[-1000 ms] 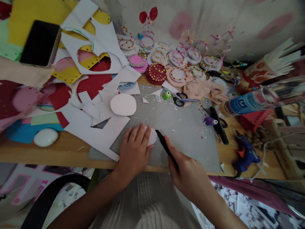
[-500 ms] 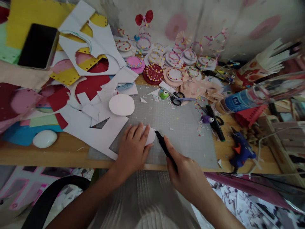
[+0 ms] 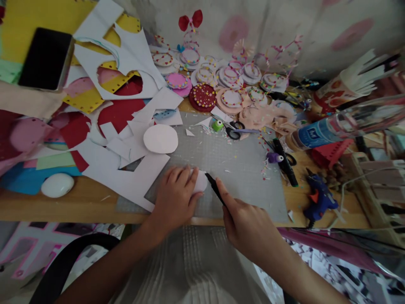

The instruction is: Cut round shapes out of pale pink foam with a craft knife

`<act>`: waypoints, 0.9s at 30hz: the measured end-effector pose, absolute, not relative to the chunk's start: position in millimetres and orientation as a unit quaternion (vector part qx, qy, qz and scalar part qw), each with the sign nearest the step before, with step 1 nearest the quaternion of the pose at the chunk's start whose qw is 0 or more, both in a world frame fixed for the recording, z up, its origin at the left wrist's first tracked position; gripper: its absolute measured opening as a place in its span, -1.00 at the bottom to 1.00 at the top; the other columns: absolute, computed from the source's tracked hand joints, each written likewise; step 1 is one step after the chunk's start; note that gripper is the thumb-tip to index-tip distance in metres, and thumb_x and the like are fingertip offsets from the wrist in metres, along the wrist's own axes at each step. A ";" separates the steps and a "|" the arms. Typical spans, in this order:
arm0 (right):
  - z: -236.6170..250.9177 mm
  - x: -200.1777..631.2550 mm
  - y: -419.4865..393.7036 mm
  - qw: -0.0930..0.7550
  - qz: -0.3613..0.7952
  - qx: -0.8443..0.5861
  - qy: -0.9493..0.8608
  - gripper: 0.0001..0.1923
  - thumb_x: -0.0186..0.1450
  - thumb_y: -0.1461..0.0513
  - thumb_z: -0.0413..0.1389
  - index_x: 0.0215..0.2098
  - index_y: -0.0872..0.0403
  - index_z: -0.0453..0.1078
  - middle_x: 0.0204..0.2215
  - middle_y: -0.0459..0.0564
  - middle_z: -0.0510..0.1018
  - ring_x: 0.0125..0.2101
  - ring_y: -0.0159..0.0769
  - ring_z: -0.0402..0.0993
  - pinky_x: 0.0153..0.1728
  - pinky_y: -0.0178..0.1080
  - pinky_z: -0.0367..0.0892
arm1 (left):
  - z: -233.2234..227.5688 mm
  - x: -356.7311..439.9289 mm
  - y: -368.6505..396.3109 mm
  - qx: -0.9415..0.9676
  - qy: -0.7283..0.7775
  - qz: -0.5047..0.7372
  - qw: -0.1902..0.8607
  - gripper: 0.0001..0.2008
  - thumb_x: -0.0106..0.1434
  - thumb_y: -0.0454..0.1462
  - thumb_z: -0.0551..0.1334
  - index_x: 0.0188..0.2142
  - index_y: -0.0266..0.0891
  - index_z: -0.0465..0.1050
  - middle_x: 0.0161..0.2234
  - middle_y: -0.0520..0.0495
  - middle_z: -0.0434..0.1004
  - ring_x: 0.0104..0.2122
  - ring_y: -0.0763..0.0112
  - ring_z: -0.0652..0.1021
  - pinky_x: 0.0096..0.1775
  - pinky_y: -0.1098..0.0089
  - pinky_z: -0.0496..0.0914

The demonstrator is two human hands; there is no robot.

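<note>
My left hand presses a small rounded white paper piece onto the grey cutting mat, with its fingers over the piece and the thumb along its near side. In my right hand is a slim black craft knife, the index finger stretched along its top. The knife's tip is at the right edge of the white piece. Part of that piece is hidden under my left fingers. A larger white oval lies just beyond my left hand, partly over white paper offcuts.
Several decorated mini hats line the back by the wall. Scissors and a green paper punch lie nearer. A purple punch, black marker, blue glue gun and bottle are right; a phone is left.
The knife tip stays at the white piece's right edge while my right hand shifts slightly and the knife's angle changes a little. My left hand keeps its hold. The view has moved slightly.
</note>
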State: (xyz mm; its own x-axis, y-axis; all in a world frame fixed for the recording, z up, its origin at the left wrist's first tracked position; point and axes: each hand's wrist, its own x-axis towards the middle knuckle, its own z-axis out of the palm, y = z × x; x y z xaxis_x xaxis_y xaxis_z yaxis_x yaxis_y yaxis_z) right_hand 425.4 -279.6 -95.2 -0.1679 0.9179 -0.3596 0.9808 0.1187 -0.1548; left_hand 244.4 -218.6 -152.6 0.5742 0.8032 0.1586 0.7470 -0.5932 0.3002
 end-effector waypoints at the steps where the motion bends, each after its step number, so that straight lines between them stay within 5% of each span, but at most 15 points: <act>1: -95.3 424.4 -280.4 0.089 -0.175 0.641 0.742 -0.17 0.19 0.38 -0.01 0.41 0.15 -0.14 -0.44 -0.01 0.63 -0.55 -0.17 0.58 -0.60 -0.28 0.35 | -152.4 244.9 -219.8 0.879 0.446 0.137 0.095 -0.47 0.30 -0.14 0.16 0.18 -0.43 0.33 0.05 -0.33 0.46 -0.01 -0.02 0.39 0.12 -0.04 0.22; 7: -94.0 419.1 -285.3 0.086 -0.160 0.650 0.738 -0.20 0.22 0.38 -0.03 0.40 0.17 -0.15 -0.44 -0.01 0.62 -0.56 -0.14 0.57 -0.61 -0.23 0.37 | -150.0 248.4 -225.8 0.870 0.472 0.121 0.077 -0.45 0.31 -0.14 0.16 0.21 -0.41 0.30 0.09 -0.32 0.45 0.02 -0.01 0.43 0.20 -0.09 0.10; 27: -97.0 411.4 -292.6 0.055 -0.215 0.673 0.705 -0.25 0.27 0.36 -0.09 0.41 0.21 -0.16 -0.34 0.11 0.64 -0.47 -0.10 0.61 -0.53 -0.22 0.39 | -146.7 250.4 -226.5 0.872 0.473 0.103 0.066 -0.46 0.30 -0.16 0.18 0.20 -0.42 0.30 0.10 -0.33 0.44 0.04 -0.01 0.43 0.20 -0.09 0.14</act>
State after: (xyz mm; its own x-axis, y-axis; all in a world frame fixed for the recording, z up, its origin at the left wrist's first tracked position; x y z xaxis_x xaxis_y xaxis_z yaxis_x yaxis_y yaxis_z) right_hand 411.4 -292.6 -97.0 -0.0869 0.9262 -0.3670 0.9736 0.0009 -0.2282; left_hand 250.4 -226.5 -146.7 0.5305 0.8395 0.1178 0.8125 -0.5432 0.2119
